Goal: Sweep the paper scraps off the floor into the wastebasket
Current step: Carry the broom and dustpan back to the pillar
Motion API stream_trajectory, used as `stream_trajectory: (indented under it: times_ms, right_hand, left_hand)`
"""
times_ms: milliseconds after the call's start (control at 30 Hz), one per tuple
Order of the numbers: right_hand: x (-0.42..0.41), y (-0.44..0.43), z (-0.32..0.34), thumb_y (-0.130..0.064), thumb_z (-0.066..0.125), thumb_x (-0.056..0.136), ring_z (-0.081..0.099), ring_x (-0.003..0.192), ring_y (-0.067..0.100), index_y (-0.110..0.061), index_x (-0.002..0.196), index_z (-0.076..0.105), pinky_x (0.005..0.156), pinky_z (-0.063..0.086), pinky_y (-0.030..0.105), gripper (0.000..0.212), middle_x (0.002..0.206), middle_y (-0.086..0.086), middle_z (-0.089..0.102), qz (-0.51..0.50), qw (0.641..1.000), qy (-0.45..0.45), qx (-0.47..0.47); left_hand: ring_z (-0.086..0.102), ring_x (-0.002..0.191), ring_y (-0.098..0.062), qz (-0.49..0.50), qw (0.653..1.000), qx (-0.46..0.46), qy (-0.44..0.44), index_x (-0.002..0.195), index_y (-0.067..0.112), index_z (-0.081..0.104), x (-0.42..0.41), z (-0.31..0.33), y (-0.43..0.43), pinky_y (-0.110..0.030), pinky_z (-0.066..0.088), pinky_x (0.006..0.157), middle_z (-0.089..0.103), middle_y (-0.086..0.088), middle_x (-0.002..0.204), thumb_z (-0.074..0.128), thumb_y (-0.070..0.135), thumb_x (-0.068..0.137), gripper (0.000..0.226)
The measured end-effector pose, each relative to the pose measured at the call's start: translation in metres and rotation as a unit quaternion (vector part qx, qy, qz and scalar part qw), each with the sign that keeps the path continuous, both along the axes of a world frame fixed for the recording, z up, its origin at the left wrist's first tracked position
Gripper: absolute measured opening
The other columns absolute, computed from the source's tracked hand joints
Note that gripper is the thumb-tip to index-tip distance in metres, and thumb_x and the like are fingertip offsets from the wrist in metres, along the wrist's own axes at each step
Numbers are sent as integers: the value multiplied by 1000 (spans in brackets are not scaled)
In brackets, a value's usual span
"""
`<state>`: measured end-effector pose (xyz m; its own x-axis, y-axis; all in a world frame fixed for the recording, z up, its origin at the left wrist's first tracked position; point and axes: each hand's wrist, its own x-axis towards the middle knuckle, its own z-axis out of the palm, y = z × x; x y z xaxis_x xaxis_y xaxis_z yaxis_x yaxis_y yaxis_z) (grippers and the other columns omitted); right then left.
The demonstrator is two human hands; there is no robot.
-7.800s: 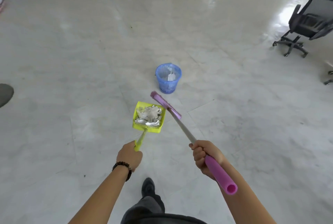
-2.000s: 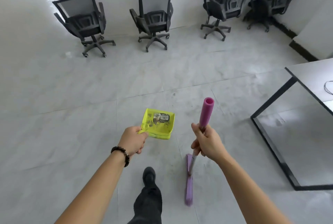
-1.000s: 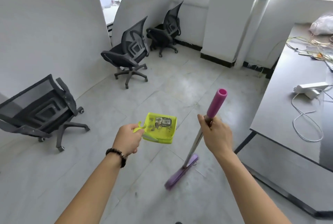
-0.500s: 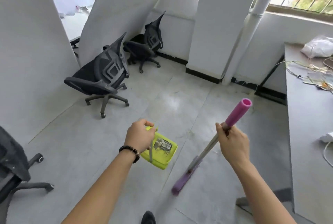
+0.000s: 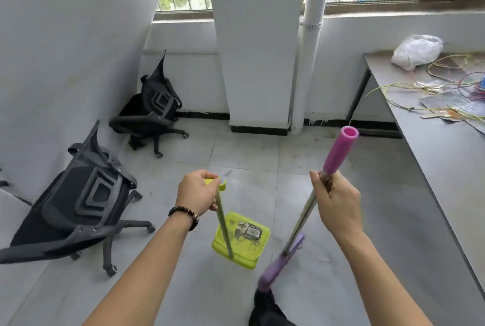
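Grey floor, dustpan below left fingers

Two office chairs stand well apart from a table.

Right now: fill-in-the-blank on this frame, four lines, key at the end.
1. The left hand grips the dustpan by its ____.
2. The right hand grips the broom, which is to the ____ of the dustpan.
3. The bracelet is on the ____ wrist.
4. On the table lies a ____ bag.
Missing: handle; right; left; white.
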<state>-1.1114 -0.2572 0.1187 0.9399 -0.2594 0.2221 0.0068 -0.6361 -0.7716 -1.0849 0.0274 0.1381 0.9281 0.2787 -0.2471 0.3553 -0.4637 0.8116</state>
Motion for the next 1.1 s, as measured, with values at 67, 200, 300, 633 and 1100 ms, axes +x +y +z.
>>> stream_trajectory:
  times_ms: [67,200,300,633,1100]
  right_hand:
    - [56,8,-5,-38,55,97,52,60,18,-14,72,51,57,43,37,35,63,2,52,-5,1000,5,3]
    - [162,30,11,-39,56,96,49,58,17,-14,71,50,55,39,34,36,62,-1,50,-5,1000,-13,5]
    - [228,43,23,-40,57,96,49,58,16,-14,72,49,54,35,27,37,62,0,50,-4,1000,-19,-1]
    - [449,65,3,-40,59,94,53,61,16,-12,76,56,56,38,23,33,64,3,55,-74,997,-2,-1]
    - [691,52,9,-45,54,96,56,68,12,-12,77,60,61,42,20,38,66,2,58,-152,985,75,4]
  left_hand:
    - [62,41,-23,4,1000,-5,-2,86,19,66,50,4,6,-48,61,63,63,-8,55,65,21,88,3]
    - [60,40,-21,22,999,-30,-30,85,20,68,148,19,26,-48,61,65,61,-1,47,68,23,87,3]
    - [56,38,-18,37,996,-57,-50,90,15,68,217,28,38,-46,62,63,60,-1,48,67,19,89,5]
    - [57,37,-19,-43,996,-74,-33,89,14,67,491,-7,56,-42,61,60,60,-6,52,62,22,94,11]
    - [58,47,-20,-229,968,44,98,101,9,54,823,-37,13,-33,59,52,66,-13,69,61,24,92,19]
